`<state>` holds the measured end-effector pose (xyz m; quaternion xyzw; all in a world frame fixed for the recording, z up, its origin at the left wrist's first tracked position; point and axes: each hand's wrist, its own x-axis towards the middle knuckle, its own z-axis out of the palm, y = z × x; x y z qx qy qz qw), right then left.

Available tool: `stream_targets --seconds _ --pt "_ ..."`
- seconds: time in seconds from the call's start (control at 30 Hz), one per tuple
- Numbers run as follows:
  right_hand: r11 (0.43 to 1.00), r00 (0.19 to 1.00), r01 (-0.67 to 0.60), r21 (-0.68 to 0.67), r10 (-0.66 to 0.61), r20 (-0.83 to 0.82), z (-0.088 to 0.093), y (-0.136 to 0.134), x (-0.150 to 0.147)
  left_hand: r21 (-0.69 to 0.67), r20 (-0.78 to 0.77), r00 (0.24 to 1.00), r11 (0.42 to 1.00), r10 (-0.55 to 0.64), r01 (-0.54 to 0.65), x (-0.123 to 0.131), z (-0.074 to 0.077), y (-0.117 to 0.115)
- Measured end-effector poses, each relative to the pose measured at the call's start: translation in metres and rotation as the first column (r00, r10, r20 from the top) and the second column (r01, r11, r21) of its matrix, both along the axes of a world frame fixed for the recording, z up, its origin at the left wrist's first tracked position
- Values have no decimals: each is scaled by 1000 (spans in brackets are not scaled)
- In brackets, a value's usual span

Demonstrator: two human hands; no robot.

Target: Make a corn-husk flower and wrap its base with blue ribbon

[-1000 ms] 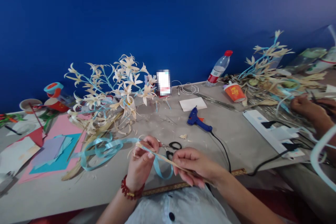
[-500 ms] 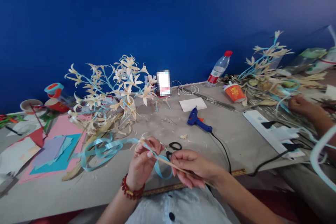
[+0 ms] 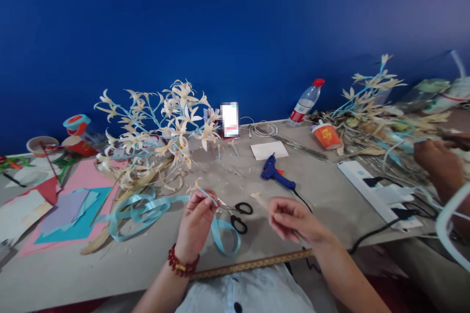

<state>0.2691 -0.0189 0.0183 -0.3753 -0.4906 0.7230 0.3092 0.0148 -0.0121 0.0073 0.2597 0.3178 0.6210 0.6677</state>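
Observation:
My left hand (image 3: 200,220) is closed in a pinch round a thin stem wrapped in light blue ribbon (image 3: 206,194), whose pale tip pokes up above the fingers. From this hand the light blue ribbon (image 3: 141,211) runs left into loose coils, and a loop of it hangs below. My right hand (image 3: 295,220) is closed on a narrow tan strip, like dried husk (image 3: 263,202), which sticks out toward the left; the rest is hidden by the fingers. Between the hands lie black-handled scissors (image 3: 240,217). Beyond my right hand rests a blue glue gun (image 3: 275,173).
Husk flowers on blue stems (image 3: 176,117) stand at the back left, above coloured paper sheets (image 3: 66,225). A power strip (image 3: 367,193), an orange cup (image 3: 326,136) and a bottle (image 3: 306,102) are to the right. Another person's hand (image 3: 438,166) works at the far right.
My right hand has moved right with the tan strip, away from my left hand. The scissors now show fully between them. The other person's hand has shifted slightly.

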Motion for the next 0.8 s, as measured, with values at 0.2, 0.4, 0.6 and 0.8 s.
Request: stream_targets --seconds 0.2,0.4,0.6,0.8 --pt "765 746 436 475 -602 285 -19 4 40 -46 -34 999 999 27 -29 -2 -10 0" --pt "648 394 -169 743 -646 654 -45 11 33 -47 -10 999 998 -41 40 1 -4 -4" --pt "545 620 -14 838 -653 435 -8 11 -19 -47 18 997 996 -74 75 3 4 -10" --pt "816 958 113 567 -240 154 19 -2 -89 -31 -7 998 997 -65 64 6 5 -13"
